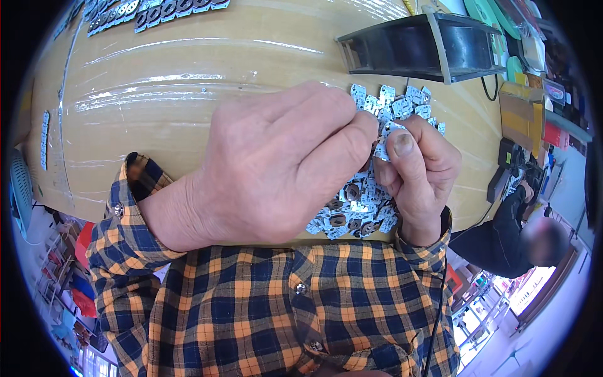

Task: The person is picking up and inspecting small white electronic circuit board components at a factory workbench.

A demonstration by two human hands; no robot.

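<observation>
Between the thumb and fingers of my right hand [421,166] is a small silvery metal plate [382,149], held above the table. My left hand [282,157] is closed, its fingers curled and their tips right beside that plate. Whatever those fingertips pinch, if anything, is hidden behind the hand. Beneath both hands lies a loose pile of similar small metal plates [361,213], some with round dark brown parts on them. More such plates [402,103] lie beyond my right hand. My left hand covers part of the pile.
Rows of joined plates with dark rings [179,12] lie at the far left of the tan table [144,69]; a narrow strip [44,140] is near its left edge. A black fan-like housing [402,49] stands at the far right. A cardboard box [522,116] and a person [502,242] are to the right.
</observation>
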